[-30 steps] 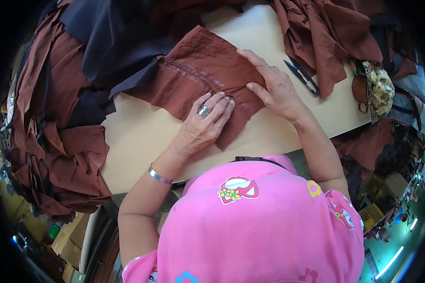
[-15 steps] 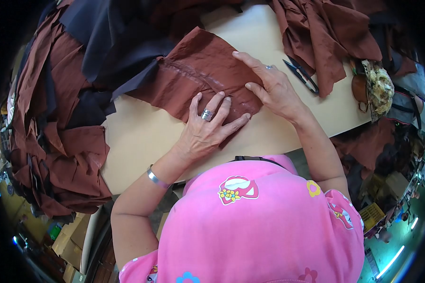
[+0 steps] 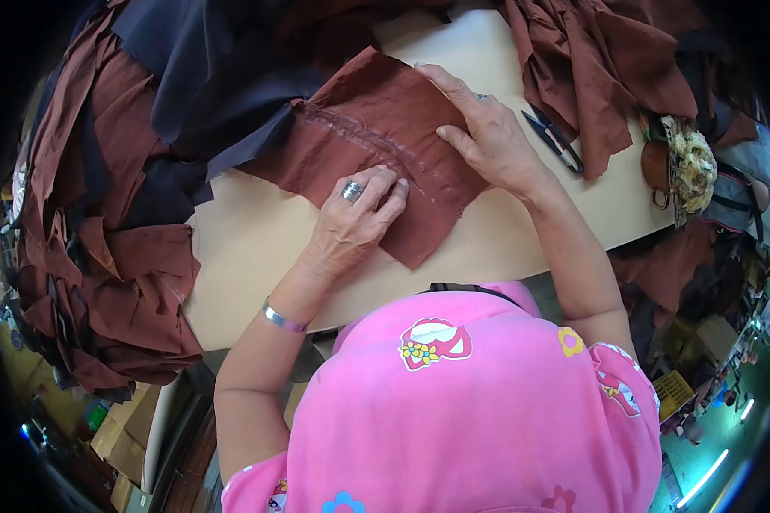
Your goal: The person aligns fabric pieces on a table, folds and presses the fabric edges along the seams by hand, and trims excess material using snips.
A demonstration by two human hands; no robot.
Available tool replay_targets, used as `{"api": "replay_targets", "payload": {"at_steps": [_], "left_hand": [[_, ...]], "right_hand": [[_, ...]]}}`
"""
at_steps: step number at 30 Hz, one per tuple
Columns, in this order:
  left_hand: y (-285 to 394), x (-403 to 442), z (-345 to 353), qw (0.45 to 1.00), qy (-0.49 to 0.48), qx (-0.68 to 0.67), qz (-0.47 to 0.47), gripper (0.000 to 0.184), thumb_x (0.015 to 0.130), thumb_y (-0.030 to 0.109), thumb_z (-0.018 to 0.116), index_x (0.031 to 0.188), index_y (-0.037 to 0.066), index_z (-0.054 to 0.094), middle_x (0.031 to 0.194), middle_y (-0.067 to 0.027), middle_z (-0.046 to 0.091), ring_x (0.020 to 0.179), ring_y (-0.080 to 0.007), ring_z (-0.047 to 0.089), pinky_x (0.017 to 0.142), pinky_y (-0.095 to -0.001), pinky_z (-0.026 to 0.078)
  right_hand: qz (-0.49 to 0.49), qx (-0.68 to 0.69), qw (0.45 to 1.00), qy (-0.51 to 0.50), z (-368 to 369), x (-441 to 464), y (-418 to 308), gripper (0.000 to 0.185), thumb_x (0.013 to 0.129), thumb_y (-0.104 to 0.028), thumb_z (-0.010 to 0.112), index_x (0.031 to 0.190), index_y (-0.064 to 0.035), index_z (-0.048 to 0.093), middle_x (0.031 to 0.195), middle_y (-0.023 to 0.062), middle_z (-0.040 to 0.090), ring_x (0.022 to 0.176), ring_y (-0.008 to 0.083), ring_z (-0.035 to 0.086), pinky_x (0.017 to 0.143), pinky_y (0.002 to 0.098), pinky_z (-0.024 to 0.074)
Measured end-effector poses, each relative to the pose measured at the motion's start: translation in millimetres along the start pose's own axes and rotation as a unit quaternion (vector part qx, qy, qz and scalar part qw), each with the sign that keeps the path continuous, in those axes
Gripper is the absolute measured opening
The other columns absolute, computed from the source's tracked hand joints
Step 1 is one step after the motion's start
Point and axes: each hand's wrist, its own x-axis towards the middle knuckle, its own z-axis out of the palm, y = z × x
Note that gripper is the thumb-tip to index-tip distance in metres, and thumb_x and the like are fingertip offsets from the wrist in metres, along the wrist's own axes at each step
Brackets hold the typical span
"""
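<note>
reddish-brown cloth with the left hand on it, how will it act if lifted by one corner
The cloth would probably droop and fold, since soft creases already run across it. It looks light for its spread, being a thin sheet. It might tug the dark cloth meeting its left side; whether they are joined, I can't tell.

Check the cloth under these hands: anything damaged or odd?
Pale marks run in a line across the brown cloth, beside the left fingers; they look odd against its darker surface. Whether they are damage, I can't tell.
</note>
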Motion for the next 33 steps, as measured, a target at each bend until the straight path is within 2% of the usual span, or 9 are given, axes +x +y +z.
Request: {"api": "replay_targets", "payload": {"at_steps": [2, 5, 8, 15, 18, 24, 28, 30, 33], "left_hand": [[0.2, 0.7, -1.5, 1.000, -0.018, 0.017, 0.004, 0.035, 0.078, 0.013, 0.052, 0.111, 0.007, 0.058, 0.115, -0.0064, 0.052, 0.105, -0.0178, 0.054, 0.086, -0.0303, 0.042], [1.0, 6.0, -2.6, 0.999, -0.032, 0.027, 0.011, 0.048, 0.077, 0.008, 0.052, 0.125, 0.009, 0.052, 0.124, -0.0072, 0.050, 0.104, -0.0198, 0.054, 0.086, -0.0316, 0.043], [2.1, 11.3, -7.6, 0.993, -0.100, 0.058, 0.013, 0.051, 0.079, 0.009, 0.049, 0.130, 0.009, 0.048, 0.129, -0.0080, 0.048, 0.104, -0.0188, 0.054, 0.086, -0.0311, 0.042], [6.6, 8.8, -6.3, 0.996, -0.064, 0.055, -0.005, 0.049, 0.078, 0.010, 0.050, 0.127, 0.008, 0.052, 0.126, -0.0083, 0.050, 0.102, -0.0197, 0.056, 0.081, -0.0311, 0.043], [7.4, 10.6, -10.6, 0.994, -0.076, 0.079, 0.010, 0.047, 0.078, 0.010, 0.051, 0.126, 0.008, 0.053, 0.123, -0.0080, 0.052, 0.102, -0.0199, 0.056, 0.082, -0.0319, 0.043], [5.9, 6.4, -4.7, 0.995, -0.051, 0.086, 0.009, 0.045, 0.080, 0.013, 0.050, 0.124, 0.009, 0.054, 0.123, -0.0061, 0.053, 0.104, -0.0185, 0.056, 0.085, -0.0331, 0.042], [4.8, 2.5, 0.3, 0.996, -0.039, 0.083, 0.004, 0.043, 0.080, 0.016, 0.049, 0.122, 0.009, 0.055, 0.125, -0.0050, 0.052, 0.107, -0.0166, 0.054, 0.087, -0.0336, 0.040], [3.7, 1.9, -1.1, 0.996, -0.040, 0.075, 0.005, 0.043, 0.080, 0.016, 0.049, 0.122, 0.008, 0.056, 0.125, -0.0047, 0.052, 0.108, -0.0167, 0.054, 0.088, -0.0339, 0.040], [4.2, 1.7, -1.5, 0.997, -0.038, 0.072, 0.004, 0.043, 0.080, 0.015, 0.049, 0.122, 0.009, 0.056, 0.124, -0.0049, 0.053, 0.108, -0.0174, 0.054, 0.088, -0.0342, 0.041]], "right_hand": [[-0.015, 0.009, 1.000, 0.007, 1.1, -0.3, 2.5, 0.070, 0.076, 0.005, 0.059, 0.139, -0.0145, 0.035, 0.131, 0.0147, 0.049, 0.102, 0.0419, 0.054, 0.088, 0.0428, 0.0451], [-0.029, 0.004, 1.000, 0.010, 2.0, -0.6, 4.1, 0.069, 0.076, 0.006, 0.059, 0.139, -0.0146, 0.036, 0.131, 0.0132, 0.050, 0.102, 0.0416, 0.054, 0.087, 0.0423, 0.0452], [-0.011, 0.005, 1.000, 0.001, -0.2, -0.6, 2.1, 0.069, 0.076, 0.005, 0.059, 0.138, -0.0146, 0.036, 0.131, 0.0122, 0.050, 0.102, 0.0409, 0.054, 0.087, 0.0418, 0.0451], [-0.025, 0.007, 1.000, 0.008, 1.7, -1.0, 5.8, 0.067, 0.076, 0.005, 0.060, 0.137, -0.0140, 0.039, 0.131, 0.0121, 0.051, 0.105, 0.0387, 0.054, 0.089, 0.0407, 0.0443], [-0.110, -0.011, 0.992, 0.064, 7.0, 0.8, 13.8, 0.069, 0.074, 0.004, 0.061, 0.135, -0.0152, 0.037, 0.095, 0.0204, 0.062, 0.076, 0.0415, 0.058, 0.071, 0.0478, 0.0472], [-0.084, 0.002, 0.996, 0.043, 3.9, -0.4, 11.0, 0.070, 0.075, 0.002, 0.062, 0.137, -0.0164, 0.036, 0.096, 0.0193, 0.063, 0.074, 0.0407, 0.058, 0.073, 0.0476, 0.0471], [-0.087, -0.048, 0.993, 0.061, 9.8, -0.5, 13.0, 0.071, 0.075, 0.002, 0.061, 0.138, -0.0175, 0.035, 0.107, 0.0184, 0.062, 0.076, 0.0399, 0.059, 0.075, 0.0470, 0.0475], [-0.116, -0.041, 0.989, 0.076, 8.4, -1.2, 8.3, 0.071, 0.075, 0.003, 0.061, 0.138, -0.0180, 0.035, 0.115, 0.0176, 0.059, 0.079, 0.0394, 0.060, 0.076, 0.0463, 0.0480], [-0.100, 0.029, 0.993, 0.047, 4.8, -0.9, 6.9, 0.070, 0.075, 0.003, 0.060, 0.138, -0.0167, 0.035, 0.124, 0.0163, 0.054, 0.085, 0.0386, 0.060, 0.080, 0.0456, 0.0486]]}}
